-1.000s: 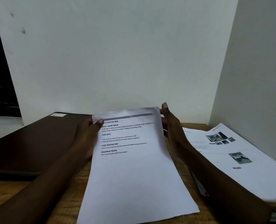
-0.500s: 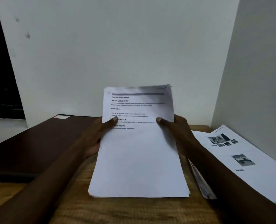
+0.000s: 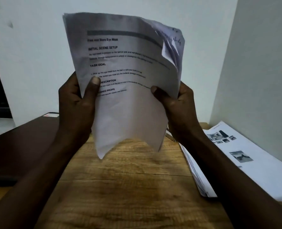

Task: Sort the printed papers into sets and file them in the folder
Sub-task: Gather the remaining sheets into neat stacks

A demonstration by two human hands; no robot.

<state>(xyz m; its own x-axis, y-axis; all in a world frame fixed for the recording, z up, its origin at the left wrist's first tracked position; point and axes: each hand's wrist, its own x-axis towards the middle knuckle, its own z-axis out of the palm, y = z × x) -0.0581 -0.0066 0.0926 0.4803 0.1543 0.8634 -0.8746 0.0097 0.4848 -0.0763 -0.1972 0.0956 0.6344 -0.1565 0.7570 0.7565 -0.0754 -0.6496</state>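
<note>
Head view: printed sheaf held upright over the desk

Both hands hold a sheaf of printed papers (image 3: 128, 103) clear of the wooden table (image 3: 128, 187). The left hand (image 3: 75, 104) pinches the left edge, thumb pressed on the front page and fingers hidden behind. The right hand (image 3: 179, 106) pinches the right edge likewise. The sheaf's upper right corners curl forward. A second paper pile (image 3: 260, 172) lies at right, a dark brown folder (image 3: 21, 146) at left.

place: office or study corner | cues: wooden desk (image 3: 128, 187), printed papers (image 3: 260, 171) stacked on it, plain white walls (image 3: 38, 63)
</note>
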